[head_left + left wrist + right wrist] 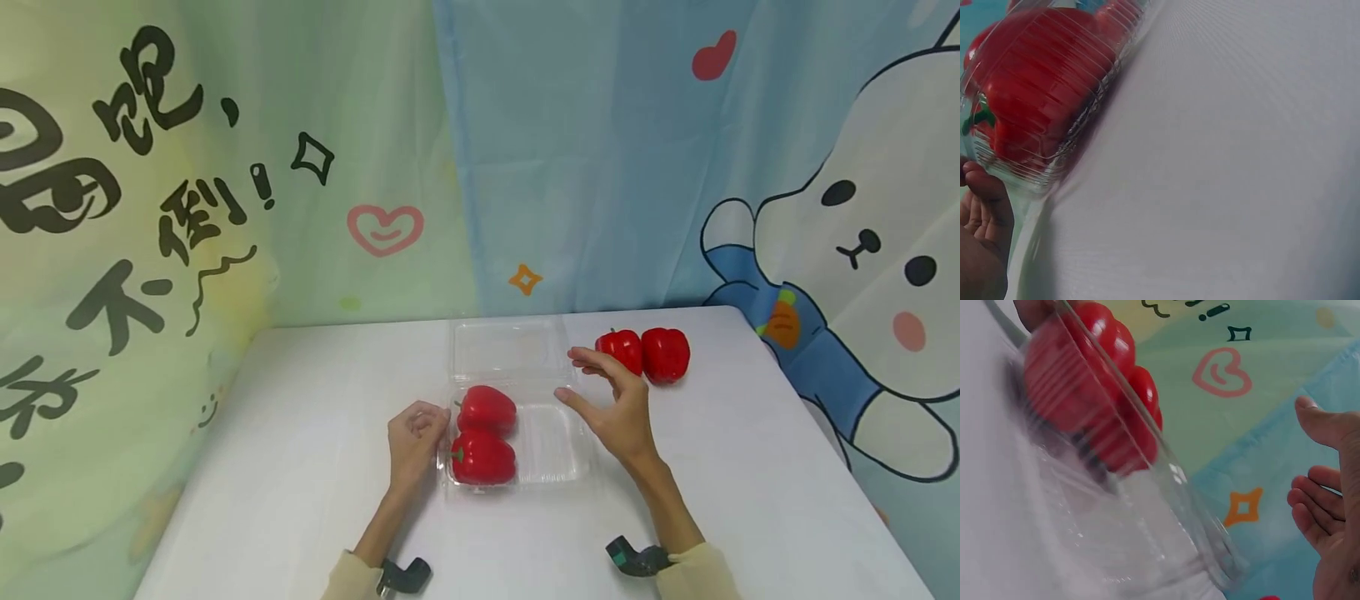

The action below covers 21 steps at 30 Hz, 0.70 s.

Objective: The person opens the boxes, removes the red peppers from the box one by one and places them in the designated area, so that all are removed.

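Note:
A clear plastic clamshell box (551,446) lies with its lid (510,350) folded back towards the curtain. In its left half sit two red bell peppers, the rear one (487,410) and the front one (483,458), which shows a green stem. My left hand (416,440) pinches the box's left rim, its fingers curled; in the left wrist view the fingertips meet the box's corner. My right hand (617,404) hovers by the box's right side, thumb and fingers spread apart and nothing between them. The right wrist view shows the same gap.
Two more red bell peppers, a left one (621,350) partly behind my right hand and a right one (666,355), stand at the back right of the white table (315,433). A printed curtain (540,150) hangs behind the table.

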Available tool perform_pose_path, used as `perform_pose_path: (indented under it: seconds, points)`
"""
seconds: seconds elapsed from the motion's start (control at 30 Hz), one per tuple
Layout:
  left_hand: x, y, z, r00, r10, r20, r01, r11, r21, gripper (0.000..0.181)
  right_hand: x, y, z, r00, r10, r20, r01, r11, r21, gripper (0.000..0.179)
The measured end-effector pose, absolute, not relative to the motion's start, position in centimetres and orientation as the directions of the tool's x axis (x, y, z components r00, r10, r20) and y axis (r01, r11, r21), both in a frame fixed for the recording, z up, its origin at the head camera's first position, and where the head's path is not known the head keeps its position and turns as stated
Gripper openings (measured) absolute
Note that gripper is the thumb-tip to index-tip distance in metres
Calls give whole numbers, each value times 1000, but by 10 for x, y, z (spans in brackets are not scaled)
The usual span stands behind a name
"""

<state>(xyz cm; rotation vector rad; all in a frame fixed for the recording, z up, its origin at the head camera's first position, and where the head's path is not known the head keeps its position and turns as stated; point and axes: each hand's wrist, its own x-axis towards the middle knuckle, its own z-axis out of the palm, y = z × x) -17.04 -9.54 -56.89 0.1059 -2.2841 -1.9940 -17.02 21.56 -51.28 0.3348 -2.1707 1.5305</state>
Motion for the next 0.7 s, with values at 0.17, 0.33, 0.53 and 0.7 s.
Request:
perform_pose_path:
  seconds: [0.17, 0.33, 0.53, 0.7]
  points:
    - [-171, -97, -569, -992, -113, 47, 34, 116, 993, 17, -163, 197, -515, -904, -40, 426, -411, 361, -837, 69]
    - [-170, -96, -567, -993, -112, 48, 37, 105, 994, 15, -154, 177, -517, -910, -132, 393, -412, 387, -825, 69]
    - [-169, -96, -568, -992, -112, 50, 38, 113, 993, 20, -142, 156, -520, -903, -182, 390, -431, 378, -819, 70]
    - [-169, -96, -567, -993, -111, 51, 36, 133, 991, 19, -136, 147, -522, -897, -230, 378, -442, 414, -796, 70]
